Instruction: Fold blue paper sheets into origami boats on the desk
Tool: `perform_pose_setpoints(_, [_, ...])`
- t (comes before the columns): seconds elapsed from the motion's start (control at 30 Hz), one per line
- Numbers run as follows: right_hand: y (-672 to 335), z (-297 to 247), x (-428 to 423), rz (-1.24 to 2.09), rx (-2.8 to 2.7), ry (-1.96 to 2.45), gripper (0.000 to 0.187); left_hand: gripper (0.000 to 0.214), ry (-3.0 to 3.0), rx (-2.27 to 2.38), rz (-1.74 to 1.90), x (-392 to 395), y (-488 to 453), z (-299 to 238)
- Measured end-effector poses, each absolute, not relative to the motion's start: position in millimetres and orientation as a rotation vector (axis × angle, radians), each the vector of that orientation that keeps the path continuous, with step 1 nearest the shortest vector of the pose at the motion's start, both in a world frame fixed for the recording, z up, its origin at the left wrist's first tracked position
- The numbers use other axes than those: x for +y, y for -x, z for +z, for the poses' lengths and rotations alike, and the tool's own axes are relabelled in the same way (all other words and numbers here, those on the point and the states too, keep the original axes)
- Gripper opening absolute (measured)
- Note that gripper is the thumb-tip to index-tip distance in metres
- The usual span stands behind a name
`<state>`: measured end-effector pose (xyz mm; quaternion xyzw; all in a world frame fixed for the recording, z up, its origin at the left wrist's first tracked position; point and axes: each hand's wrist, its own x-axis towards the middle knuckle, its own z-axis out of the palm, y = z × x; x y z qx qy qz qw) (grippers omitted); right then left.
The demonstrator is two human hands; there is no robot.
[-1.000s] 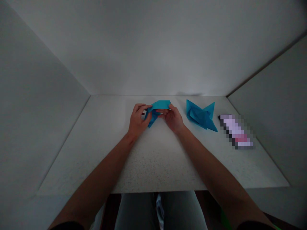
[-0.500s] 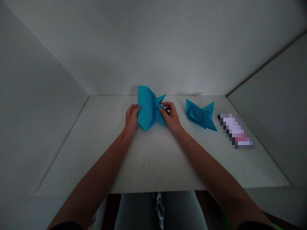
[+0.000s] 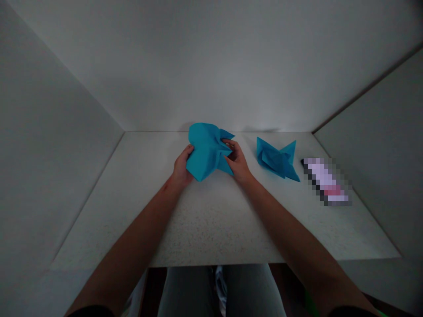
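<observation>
A partly folded sheet of blue paper [image 3: 204,149] is held just above the white table, with a broad rounded part on the left and pointed flaps on the right. My left hand [image 3: 183,167] grips its left edge, thumb on top and the other fingers hidden beneath. At the pointed end, my right hand [image 3: 238,160] has its thumb and fingers around the middle flap. To the right lies a second blue paper piece [image 3: 277,157], folded into a fish-like shape with a forked tail, touched by neither hand.
A phone [image 3: 325,180], blurred into blocks, rests on the right of the white table [image 3: 211,229]. Pale walls [image 3: 211,66] close off the back and both sides. The table's front edge runs above my legs [image 3: 191,290].
The held paper has tilted and its broad part has opened flatter. My right-hand fingers have spread around the middle flap, which now shows more. The other paper piece lies as before.
</observation>
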<state>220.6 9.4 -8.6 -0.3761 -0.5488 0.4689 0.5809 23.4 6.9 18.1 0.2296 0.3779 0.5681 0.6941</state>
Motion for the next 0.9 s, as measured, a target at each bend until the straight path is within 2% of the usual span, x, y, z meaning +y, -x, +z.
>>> perform_pose_setpoints(0.17, [-221.8,-8.1,6.9,1.123,-1.196,0.947,0.062,0.034,-0.499,0.754,1.154,1.5,-22.5,28.3])
perform_pose_setpoints(0.47, [-218.6,1.5,-2.3,1.378,-1.033,0.768,0.054,0.041,-0.424,0.741,1.029,-2.9,-19.6,37.1])
perform_pose_setpoints(0.67, [-221.5,1.1,5.5,1.335,-0.86,0.786,0.056,0.032,-0.483,0.749,1.13,3.0,-19.2,34.0])
perform_pose_setpoints(0.9, [-233.7,-7.5,9.2,1.154,-1.005,0.997,0.062,0.024,-0.496,0.9,1.369,20.7,-6.5,12.0])
